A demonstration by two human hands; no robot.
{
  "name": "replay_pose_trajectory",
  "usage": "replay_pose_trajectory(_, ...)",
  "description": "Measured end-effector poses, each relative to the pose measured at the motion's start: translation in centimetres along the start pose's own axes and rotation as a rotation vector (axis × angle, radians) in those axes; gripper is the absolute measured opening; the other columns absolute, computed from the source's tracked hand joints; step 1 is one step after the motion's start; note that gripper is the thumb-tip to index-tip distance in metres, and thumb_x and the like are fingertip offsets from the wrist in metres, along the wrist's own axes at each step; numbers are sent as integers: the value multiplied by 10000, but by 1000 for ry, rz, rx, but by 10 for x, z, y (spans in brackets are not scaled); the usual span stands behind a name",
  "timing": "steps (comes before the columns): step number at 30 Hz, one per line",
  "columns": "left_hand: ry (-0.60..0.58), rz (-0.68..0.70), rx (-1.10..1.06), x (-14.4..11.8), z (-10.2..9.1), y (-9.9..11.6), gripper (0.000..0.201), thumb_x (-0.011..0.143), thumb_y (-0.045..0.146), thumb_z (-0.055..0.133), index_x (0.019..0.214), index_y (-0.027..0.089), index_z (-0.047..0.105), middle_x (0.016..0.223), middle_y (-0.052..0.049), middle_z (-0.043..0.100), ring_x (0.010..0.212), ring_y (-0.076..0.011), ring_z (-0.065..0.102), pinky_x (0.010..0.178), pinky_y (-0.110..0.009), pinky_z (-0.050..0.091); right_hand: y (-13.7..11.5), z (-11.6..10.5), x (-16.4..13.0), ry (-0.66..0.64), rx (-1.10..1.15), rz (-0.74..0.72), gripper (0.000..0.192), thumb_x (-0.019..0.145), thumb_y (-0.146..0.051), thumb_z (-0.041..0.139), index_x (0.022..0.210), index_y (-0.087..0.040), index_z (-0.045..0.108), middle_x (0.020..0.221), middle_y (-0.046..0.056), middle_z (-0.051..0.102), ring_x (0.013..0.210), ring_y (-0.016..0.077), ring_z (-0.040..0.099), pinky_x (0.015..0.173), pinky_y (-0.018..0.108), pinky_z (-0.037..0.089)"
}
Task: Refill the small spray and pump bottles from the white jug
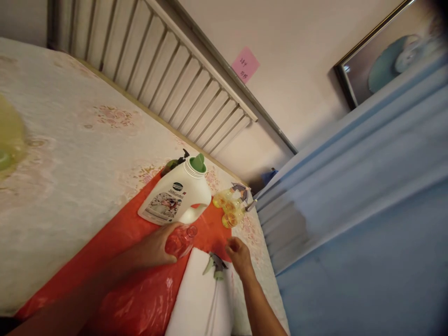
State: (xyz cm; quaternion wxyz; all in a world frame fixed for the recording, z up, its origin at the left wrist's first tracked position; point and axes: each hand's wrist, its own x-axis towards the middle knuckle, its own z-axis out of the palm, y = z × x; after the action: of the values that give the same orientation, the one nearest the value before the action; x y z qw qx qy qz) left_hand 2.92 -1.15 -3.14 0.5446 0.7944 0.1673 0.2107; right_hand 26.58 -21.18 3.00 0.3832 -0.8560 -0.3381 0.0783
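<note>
- The left hand (156, 245) holds a small clear bottle (181, 240); its grip is closed around the body, fingers wrapped over the side, and the bottle sits low on the red plastic sheet (133, 289).
- The bottle's mouth is open, with no cap or sprayer on it. Its long axis leans away from the person and a little to the right, with the open mouth pointing toward the white jug (175, 198) just beyond it.
- A grey-green spray head (215, 266) with its thin tube lies loose on a white pad (199, 298), just beside the bottle and apart from it.
- The right hand (240, 256) is near that spray head, just to its right; its grip is narrow, fingers curled, and it holds nothing that can be seen.
- Judged from how things lie, the bottle is uncapped and steadied, and the sprayer is not yet on it. Whether there is any liquid inside the bottle cannot be told.
- The white jug lies tilted on the red sheet with a green cap (198, 163) at its upper end, handle toward the person.
- Behind the jug a dark spray nozzle (175, 163) pokes out; to the right stands a yellow spray bottle (231, 207) with a grey trigger.
- All of this rests on a bed with a pale flowered cover (70, 154); a slatted headboard (168, 70) runs behind it, a pink note (245, 64) is stuck on the wall, and a blue curtain (367, 196) hangs at the right.
</note>
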Motion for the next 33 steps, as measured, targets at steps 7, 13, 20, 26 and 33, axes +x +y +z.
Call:
replay_pose_trajectory(7, -65, 37, -42, 1, -2, -4, 844, 615, 194, 688, 1408, 280, 411, 1509, -58, 475, 1391, -346, 408, 1146, -444, 332, 17, 8, -54, -17, -258, 134, 163, 670, -332, 691, 609, -228, 582, 567, -13, 602, 562, 179, 533, 544, 269, 347)
replay_pose_trajectory(13, -80, 13, -78, -2, -6, 3, 849, 626, 179, 676, 1426, 278, 407, 1509, -52, 474, 1386, -344, 412, 1153, -436, 328, 9, 15, -62, -3, -285, 165, 137, 597, -254, 716, 634, -236, 584, 602, 7, 627, 574, 197, 540, 558, 277, 324)
replay_pose_trajectory(20, -74, 28, -59, -3, -5, 0, 841, 632, 182, 665, 1428, 246, 400, 1519, -79, 459, 1398, -338, 395, 1154, -432, 329, 1, 13, -54, 26, 18, 195, 167, 573, -261, 688, 599, -232, 525, 500, -22, 563, 465, 169, 509, 483, 276, 351)
replay_pose_trajectory(26, -75, 26, -55, -4, -4, -4, 875, 610, 178, 674, 1430, 286, 391, 1526, -69, 452, 1407, -357, 382, 1151, -437, 337, -42, -3, -39, 17, 437, 87, 390, 653, -475, 728, 903, -195, 622, 799, 31, 693, 704, 200, 674, 657, 345, 550)
replay_pose_trajectory(33, -82, -12, -79, -5, -8, 6, 890, 588, 169, 681, 1419, 330, 408, 1512, -57, 470, 1391, -377, 402, 1137, -469, 359, -123, -4, -28, 159, 834, -202, 378, 672, -422, 818, 952, -212, 676, 947, 63, 708, 813, 213, 675, 804, 448, 576)
